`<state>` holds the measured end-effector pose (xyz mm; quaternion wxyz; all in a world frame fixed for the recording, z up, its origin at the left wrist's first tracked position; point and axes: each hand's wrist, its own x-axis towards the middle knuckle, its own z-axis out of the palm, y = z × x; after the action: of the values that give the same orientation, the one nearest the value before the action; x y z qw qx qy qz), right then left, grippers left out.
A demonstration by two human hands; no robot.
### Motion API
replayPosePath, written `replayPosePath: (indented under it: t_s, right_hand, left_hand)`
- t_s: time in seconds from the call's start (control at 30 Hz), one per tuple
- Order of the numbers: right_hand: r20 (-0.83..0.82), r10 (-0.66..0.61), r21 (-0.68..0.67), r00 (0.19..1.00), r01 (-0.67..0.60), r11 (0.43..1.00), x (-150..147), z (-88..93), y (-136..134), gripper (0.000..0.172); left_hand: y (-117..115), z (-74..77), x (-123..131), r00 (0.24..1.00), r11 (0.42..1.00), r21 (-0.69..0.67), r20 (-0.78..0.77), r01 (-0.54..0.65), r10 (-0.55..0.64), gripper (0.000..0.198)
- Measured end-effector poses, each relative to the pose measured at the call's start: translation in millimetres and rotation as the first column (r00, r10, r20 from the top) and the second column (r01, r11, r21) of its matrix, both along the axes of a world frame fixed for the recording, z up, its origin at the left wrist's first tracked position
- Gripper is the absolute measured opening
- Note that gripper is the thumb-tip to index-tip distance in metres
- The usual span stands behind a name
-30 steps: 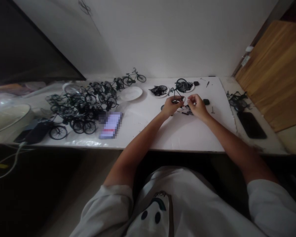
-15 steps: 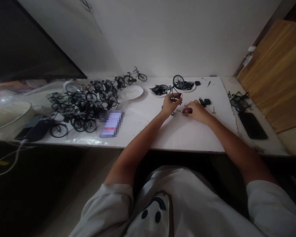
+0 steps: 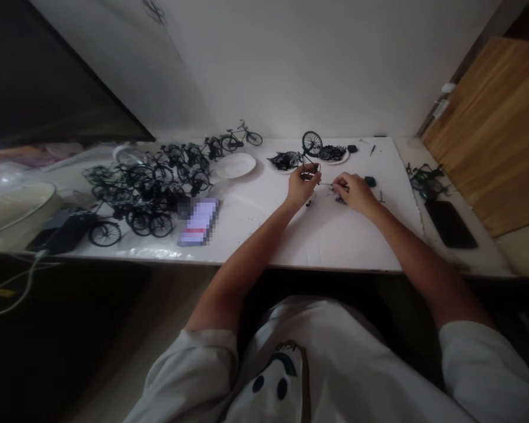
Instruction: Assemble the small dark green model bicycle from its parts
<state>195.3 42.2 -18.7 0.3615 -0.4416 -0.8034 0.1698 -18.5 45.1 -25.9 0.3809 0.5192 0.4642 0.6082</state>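
Left hand (image 3: 301, 189) clamped on model bike (image 3: 312, 145) above white table (image 3: 264, 244); right hand (image 3: 355, 192) pinches thin tool (image 3: 325, 184). Bike looks light, stiff, spokes likely fragile: grip frame, not wheel.

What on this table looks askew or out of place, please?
The small bicycles at the left look untidy: they crowd together and overlap. The left hand holds another bicycle with its wheel raised, which seems deliberate. No clear damage shows.

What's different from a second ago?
The right hand picked a thin tool up off the white table and points it toward the left hand. The left hand still holds the little bike, which has shifted slightly left. The piled bikes on the left stayed put.
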Motion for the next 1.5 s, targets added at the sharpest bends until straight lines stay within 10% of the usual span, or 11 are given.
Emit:
replayPosePath:
  t_s: [0.47,1.5]
  right_hand:
    - [-0.311,-0.07,0.141,0.948,0.119,0.983,-11.3,25.1,-22.9,0.03]
    - [-0.181,-0.064,0.264,0.981,0.111,0.958,-12.8,26.7,-24.4,0.019]
  left_hand:
    - [-6.4,-1.8,4.7,0.994,0.999,0.048,-0.109,0.021,-0.016,0.03]
    - [-7.9,-5.1,7.5,0.981,0.995,0.1,-0.192,0.002,0.017,0.024]
